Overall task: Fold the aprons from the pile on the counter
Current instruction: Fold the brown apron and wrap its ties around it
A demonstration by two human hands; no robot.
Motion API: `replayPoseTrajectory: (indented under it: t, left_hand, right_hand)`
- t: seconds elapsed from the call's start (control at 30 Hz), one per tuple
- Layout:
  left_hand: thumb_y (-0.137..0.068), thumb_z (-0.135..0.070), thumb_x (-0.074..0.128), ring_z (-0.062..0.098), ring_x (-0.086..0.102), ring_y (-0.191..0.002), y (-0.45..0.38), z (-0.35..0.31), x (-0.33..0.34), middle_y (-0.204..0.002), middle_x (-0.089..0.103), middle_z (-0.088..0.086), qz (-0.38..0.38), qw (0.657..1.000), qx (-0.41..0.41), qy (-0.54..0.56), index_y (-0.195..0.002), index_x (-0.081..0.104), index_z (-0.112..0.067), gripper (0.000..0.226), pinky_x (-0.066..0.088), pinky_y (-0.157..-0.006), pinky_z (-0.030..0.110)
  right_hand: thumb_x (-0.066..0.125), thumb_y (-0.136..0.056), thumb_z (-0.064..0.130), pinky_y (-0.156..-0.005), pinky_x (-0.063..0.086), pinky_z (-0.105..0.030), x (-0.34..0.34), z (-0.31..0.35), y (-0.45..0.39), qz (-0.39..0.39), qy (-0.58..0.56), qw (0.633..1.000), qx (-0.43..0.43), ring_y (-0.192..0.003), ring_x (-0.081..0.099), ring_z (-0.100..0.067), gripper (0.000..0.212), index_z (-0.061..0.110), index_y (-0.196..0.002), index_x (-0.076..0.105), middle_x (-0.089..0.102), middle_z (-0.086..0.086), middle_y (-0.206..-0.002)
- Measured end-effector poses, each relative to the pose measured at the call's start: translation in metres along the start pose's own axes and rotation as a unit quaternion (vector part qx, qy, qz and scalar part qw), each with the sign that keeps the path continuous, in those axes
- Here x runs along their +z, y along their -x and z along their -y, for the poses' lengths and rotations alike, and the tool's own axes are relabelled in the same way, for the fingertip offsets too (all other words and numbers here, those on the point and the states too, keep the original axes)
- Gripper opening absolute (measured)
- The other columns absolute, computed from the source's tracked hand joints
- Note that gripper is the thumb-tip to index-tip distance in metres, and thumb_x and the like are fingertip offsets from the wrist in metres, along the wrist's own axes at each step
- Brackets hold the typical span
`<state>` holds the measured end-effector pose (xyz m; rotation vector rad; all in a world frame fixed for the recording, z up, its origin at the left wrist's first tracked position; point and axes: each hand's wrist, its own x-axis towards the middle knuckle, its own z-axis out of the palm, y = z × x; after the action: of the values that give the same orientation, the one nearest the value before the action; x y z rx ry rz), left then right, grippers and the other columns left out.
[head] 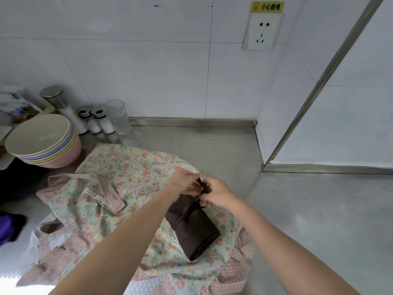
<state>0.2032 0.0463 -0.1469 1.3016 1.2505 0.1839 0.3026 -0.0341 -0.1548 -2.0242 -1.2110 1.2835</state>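
While atop floral apron (131, 173): folded brown apron (192, 228) just below L hand (184, 182) & R hand (214, 193), both pinching its ties.

We see a folded apron (192, 226) on a spread apron (119, 182) on the counter (297, 209); bowls (42, 141) sit left, shakers (98, 122) behind.

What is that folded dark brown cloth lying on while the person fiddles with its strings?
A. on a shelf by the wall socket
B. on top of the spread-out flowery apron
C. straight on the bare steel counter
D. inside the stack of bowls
B: the folded brown apron lies on the floral apron, which shows on all sides of it, while the left hand and right hand pinch its strings at the far end.
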Motion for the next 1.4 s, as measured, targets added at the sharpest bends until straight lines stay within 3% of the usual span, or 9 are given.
replayPoseTrajectory:
  t: [0.1,0.17,0.27,0.43,0.57,0.73,0.87,1.03,1.4]
  left_hand:
    - [-0.090,-0.004,0.048,0.022,0.061,-0.099,0.000,0.002,-0.012,-0.111,0.062,0.012,0.092,0.969,0.056,-0.224,-0.109,0.062,-0.002,0.024,0.047,-0.095,0.034]
    - [-0.086,-0.003,0.047,0.026,0.047,-0.120,0.003,0.009,-0.020,-0.132,0.050,0.008,0.183,0.876,0.077,-0.440,-0.135,0.044,-0.013,0.050,0.038,-0.099,0.033]
    - [-0.084,-0.020,0.059,0.030,0.036,-0.122,0.009,0.014,-0.022,-0.135,0.037,0.004,0.194,0.760,0.102,-0.612,-0.143,0.025,-0.024,0.068,0.039,-0.099,0.042]
    - [-0.083,-0.040,0.063,0.029,0.031,-0.119,0.029,-0.001,-0.019,-0.124,0.041,0.009,0.145,0.708,0.175,-0.668,-0.121,0.055,-0.021,0.042,0.031,-0.101,0.042]
    - [-0.086,-0.035,0.063,0.025,0.044,-0.109,0.052,-0.016,-0.035,-0.119,0.049,0.010,0.137,0.777,0.206,-0.579,-0.116,0.056,-0.007,0.042,0.040,-0.094,0.034]
    - [-0.087,-0.021,0.064,0.015,0.053,-0.085,0.104,-0.052,-0.047,-0.093,0.058,0.001,0.156,0.828,0.255,-0.474,-0.103,0.057,-0.005,0.023,0.041,-0.068,0.021]
    - [-0.087,-0.013,0.064,0.009,0.058,-0.084,0.151,-0.082,-0.037,-0.092,0.059,-0.003,0.197,0.861,0.289,-0.369,-0.107,0.056,-0.005,0.023,0.048,-0.069,0.014]
    - [-0.081,-0.008,0.069,0.003,0.058,-0.089,0.189,-0.117,-0.008,-0.101,0.058,-0.004,0.217,0.893,0.310,-0.245,-0.106,0.053,-0.020,0.033,0.050,-0.071,0.013]
    - [-0.075,-0.009,0.075,0.019,0.058,-0.083,0.225,-0.276,0.111,-0.103,0.055,0.003,0.083,0.787,0.524,-0.316,-0.111,0.037,-0.025,0.054,0.052,-0.076,0.030]
  right_hand:
    - [0.048,-0.091,-0.005,-0.045,0.047,-0.014,-0.002,-0.002,0.000,-0.030,0.032,0.999,-0.007,-0.043,0.056,-0.003,0.035,0.001,-0.125,0.052,0.057,-0.001,-0.061]
    - [0.048,-0.091,-0.002,-0.055,0.049,-0.015,-0.009,-0.003,0.004,-0.024,0.060,0.998,-0.026,-0.055,0.058,-0.007,0.034,0.008,-0.123,0.055,0.059,0.002,-0.065]
    - [0.053,-0.088,0.004,-0.066,0.041,-0.019,-0.021,0.003,0.011,0.004,0.021,0.999,-0.038,-0.063,0.055,-0.006,0.016,0.012,-0.100,0.061,0.058,0.005,-0.063]
    - [0.049,-0.093,0.000,-0.060,0.042,-0.026,-0.029,0.030,0.033,0.051,-0.299,0.950,-0.075,-0.058,0.049,-0.017,0.014,0.008,-0.082,0.053,0.050,-0.002,-0.057]
    - [0.049,-0.094,0.003,-0.063,0.045,-0.028,-0.044,0.050,0.049,-0.069,-0.370,0.921,-0.100,-0.060,0.049,-0.016,0.015,0.010,-0.082,0.053,0.051,-0.004,-0.066]
    - [0.045,-0.097,0.009,-0.083,0.045,-0.032,-0.049,0.069,0.088,-0.189,-0.047,0.961,-0.194,-0.081,0.059,-0.016,0.012,0.006,-0.099,0.056,0.062,-0.001,-0.079]
    - [0.033,-0.100,0.017,-0.074,0.047,-0.039,-0.058,0.080,0.134,-0.320,0.228,0.891,-0.229,-0.088,0.058,-0.026,0.024,0.009,-0.118,0.048,0.057,-0.002,-0.095]
    - [0.029,-0.100,0.013,-0.070,0.045,-0.040,-0.105,0.083,0.182,-0.491,0.267,0.803,-0.208,-0.085,0.058,-0.039,0.029,0.004,-0.123,0.045,0.055,-0.011,-0.116]
    - [0.052,-0.094,0.021,-0.072,0.047,-0.036,-0.305,0.101,0.270,-0.623,-0.056,0.733,-0.267,-0.078,0.064,-0.022,0.015,0.011,-0.103,0.046,0.067,-0.003,-0.077]
